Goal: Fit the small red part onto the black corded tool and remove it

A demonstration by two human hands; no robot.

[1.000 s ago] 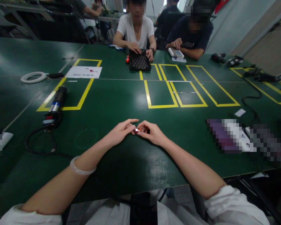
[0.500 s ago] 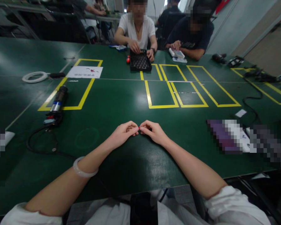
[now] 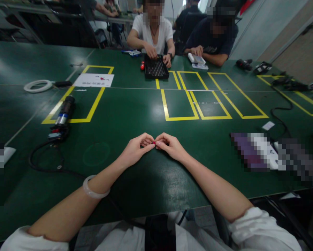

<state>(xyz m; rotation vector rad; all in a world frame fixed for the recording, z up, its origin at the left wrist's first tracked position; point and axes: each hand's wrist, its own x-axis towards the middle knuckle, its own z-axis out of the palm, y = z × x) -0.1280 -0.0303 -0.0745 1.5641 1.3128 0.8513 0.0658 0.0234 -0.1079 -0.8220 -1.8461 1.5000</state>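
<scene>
Fingertip to fingertip, my left hand (image 3: 137, 149) and my right hand (image 3: 170, 145) meet just above the green table (image 3: 135, 115). Between them is a tiny red piece (image 3: 153, 142), mostly covered by the fingers and too small to name. Thumb and fingers of the left hand are closed in a pinch on it. The right hand pinches at the same spot, its thumb tip against the red piece. A pale bangle (image 3: 96, 187) circles my left forearm.
Yellow tape outlines (image 3: 182, 119) mark the table. A cylindrical tool (image 3: 63, 113) with a black cable lies left, near a printed sheet (image 3: 93, 80) and a white coil (image 3: 37, 86). Opposite, one person reaches into a black tray (image 3: 156, 71); another person handles a white device (image 3: 197, 59).
The left thumb has shifted slightly, and a bit more of the red piece shows between the fingertips. Both hands otherwise stay in place.
</scene>
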